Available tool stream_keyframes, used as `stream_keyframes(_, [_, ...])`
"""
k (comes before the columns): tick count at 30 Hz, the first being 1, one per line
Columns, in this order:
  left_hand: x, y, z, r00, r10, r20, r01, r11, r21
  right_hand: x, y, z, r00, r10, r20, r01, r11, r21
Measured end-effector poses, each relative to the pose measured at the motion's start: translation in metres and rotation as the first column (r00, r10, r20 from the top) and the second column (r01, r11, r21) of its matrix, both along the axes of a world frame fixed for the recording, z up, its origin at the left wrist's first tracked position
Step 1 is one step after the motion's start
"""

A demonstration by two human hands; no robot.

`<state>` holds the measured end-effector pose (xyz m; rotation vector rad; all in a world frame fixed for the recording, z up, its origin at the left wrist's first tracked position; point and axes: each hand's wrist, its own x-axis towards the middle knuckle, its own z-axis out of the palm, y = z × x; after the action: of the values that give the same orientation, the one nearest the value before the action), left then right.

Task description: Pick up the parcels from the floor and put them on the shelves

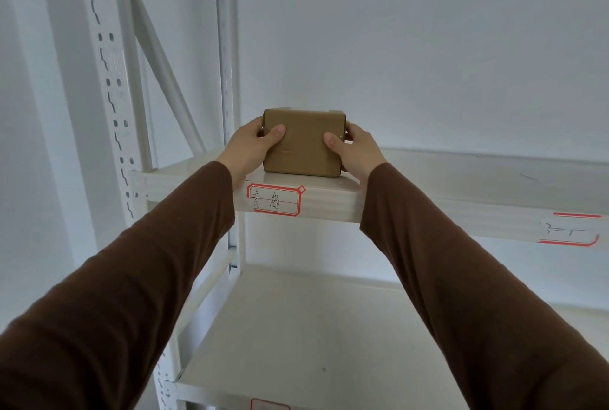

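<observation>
A small brown cardboard parcel stands on the upper white shelf, near its front left corner. My left hand grips the parcel's left side, thumb across its front face. On the right side, my right hand holds it the same way. Both arms wear brown sleeves. The parcel's base rests on or just above the shelf board; I cannot tell which.
A red-bordered handwritten label is stuck on the shelf's front edge below the parcel, and another label sits farther right. A lower shelf lies beneath. The white perforated upright rises at left, the wall behind.
</observation>
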<state>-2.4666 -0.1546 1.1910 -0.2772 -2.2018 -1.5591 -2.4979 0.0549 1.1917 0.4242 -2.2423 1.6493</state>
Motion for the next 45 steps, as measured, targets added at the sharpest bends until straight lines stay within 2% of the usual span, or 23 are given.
stream_keyframes(4, [0.001,0.002,0.000,1.000,0.011,-0.008,-0.011,1.000,0.004,0.009,-0.002,0.002,0.999,-0.032,0.015,0.031,0.998,0.052])
stream_keyframes(7, [0.004,0.000,0.001,0.998,0.045,-0.033,-0.046,0.999,-0.026,0.016,0.001,0.003,0.994,-0.108,-0.034,0.112,0.985,0.134])
stream_keyframes(10, [0.015,-0.005,0.004,0.989,0.134,-0.069,-0.139,0.988,-0.066,0.030,0.001,0.002,0.945,-0.242,-0.219,0.281,0.944,0.172])
stream_keyframes(13, [0.036,-0.012,0.001,0.968,0.201,-0.153,-0.214,0.974,-0.075,0.054,-0.014,-0.001,0.829,-0.282,-0.482,0.381,0.917,0.118])
stream_keyframes(16, [0.066,-0.024,-0.012,0.941,0.245,-0.233,-0.261,0.965,-0.039,0.079,-0.045,-0.010,0.756,-0.208,-0.621,0.322,0.944,0.076])
stream_keyframes(20, [0.117,-0.047,-0.043,0.917,0.297,-0.267,-0.297,0.954,0.043,0.114,-0.095,-0.044,0.756,-0.056,-0.653,0.136,0.988,0.073])
stream_keyframes(24, [0.167,-0.080,-0.099,0.893,0.393,-0.219,-0.383,0.920,0.085,0.140,-0.137,-0.098,0.826,0.181,-0.534,-0.133,0.983,0.127])
stream_keyframes(27, [0.206,-0.099,-0.148,0.840,0.532,-0.108,-0.525,0.847,0.088,0.158,-0.165,-0.141,0.871,0.393,-0.294,-0.369,0.919,0.138])
stream_keyframes(29, [0.237,-0.108,-0.181,0.788,0.615,-0.023,-0.609,0.785,0.112,0.174,-0.182,-0.168,0.838,0.535,-0.109,-0.522,0.844,0.125])
stream_keyframes(31, [0.267,-0.111,-0.210,0.735,0.676,0.054,-0.675,0.721,0.159,0.187,-0.193,-0.191,0.759,0.650,0.031,-0.650,0.755,0.092])
stream_keyframes(35, [0.340,-0.092,-0.256,0.558,0.806,0.198,-0.826,0.516,0.229,0.224,-0.202,-0.233,0.538,0.817,0.210,-0.837,0.548,0.012])
stream_keyframes(40, [0.440,-0.035,-0.297,0.316,0.900,0.300,-0.934,0.240,0.264,0.291,-0.195,-0.276,0.273,0.916,0.293,-0.953,0.300,-0.050])
stream_keyframes(45, [0.545,0.030,-0.331,0.080,0.912,0.402,-0.959,-0.041,0.282,0.384,-0.184,-0.307,0.048,0.932,0.359,-0.996,0.073,-0.056])
